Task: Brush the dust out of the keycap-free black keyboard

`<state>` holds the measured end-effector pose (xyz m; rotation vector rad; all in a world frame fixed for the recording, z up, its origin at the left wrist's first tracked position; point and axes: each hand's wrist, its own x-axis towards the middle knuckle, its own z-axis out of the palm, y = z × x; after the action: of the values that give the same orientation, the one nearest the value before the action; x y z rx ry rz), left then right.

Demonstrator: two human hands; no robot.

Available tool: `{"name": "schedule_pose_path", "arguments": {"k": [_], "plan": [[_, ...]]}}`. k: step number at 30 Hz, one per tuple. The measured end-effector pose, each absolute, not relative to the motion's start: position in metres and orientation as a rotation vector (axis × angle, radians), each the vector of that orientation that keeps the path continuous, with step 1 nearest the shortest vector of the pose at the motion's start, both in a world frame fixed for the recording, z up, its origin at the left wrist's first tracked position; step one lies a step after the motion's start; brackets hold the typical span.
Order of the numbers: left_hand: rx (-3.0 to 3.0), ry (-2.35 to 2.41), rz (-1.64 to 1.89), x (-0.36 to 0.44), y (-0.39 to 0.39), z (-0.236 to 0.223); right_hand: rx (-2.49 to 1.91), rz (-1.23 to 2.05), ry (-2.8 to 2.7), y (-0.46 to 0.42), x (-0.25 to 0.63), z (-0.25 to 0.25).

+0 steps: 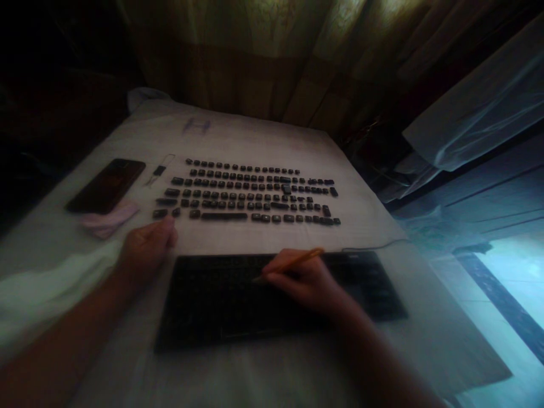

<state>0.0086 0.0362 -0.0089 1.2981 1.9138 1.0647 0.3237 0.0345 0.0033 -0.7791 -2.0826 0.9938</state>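
So the pulling-caps part looked pretty much done: loads of small black plastic keycaps (246, 186) sat in rows across the middle of the white cloth-covered surface (263, 136), long black spacebar (224, 216) included. The wide black rectangular keyboard (204, 306) lay on the near half, running toward the surface's right edge, with no caps back on as far as I could make out, though it was dark and blurry. Right hand (306, 283) had a slim orange pencil-like tool (301, 259) pinched, tip over the middle of the board; couldn't tell if it touched. Left hand (147, 246) was curled beside the nearest row's left end, and I couldn't tell if it gripped anything. How much of the board had been gone over? No clue, too murky.
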Motion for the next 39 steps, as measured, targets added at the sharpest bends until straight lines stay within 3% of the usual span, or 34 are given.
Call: {"name": "schedule_pose_path", "arguments": {"k": [39], "plan": [[1.334,1.903,1.073,0.005,0.035,-0.013,-0.782,1.143,-2.042,0.038,0.339,0.009]]}}
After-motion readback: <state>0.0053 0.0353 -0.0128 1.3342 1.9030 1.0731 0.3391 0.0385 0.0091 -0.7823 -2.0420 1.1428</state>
